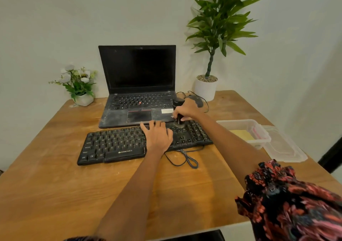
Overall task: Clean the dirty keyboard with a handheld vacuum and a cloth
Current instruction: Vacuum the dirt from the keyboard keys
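Your patterned red-and-black sleeve [288, 200] is nearest. On the wooden counter [55, 166], the dusty black keyboard [114, 144] could skid if your flat, spread left hand [157, 139] lifts. Your right hand [187, 109] grips the black handheld vacuum [178, 111], nozzle on the keys; pressing hard might pop keycaps.

A wooden table [55, 176] stands against plain pale walls [55, 18].

Bare desk [55, 185] runs along the near edge and left side. The laptop [137, 85] blocks the far edge behind the keyboard [114, 144]; the tub [246, 131] crowds the right edge, the cable [185, 159] loops just in front.
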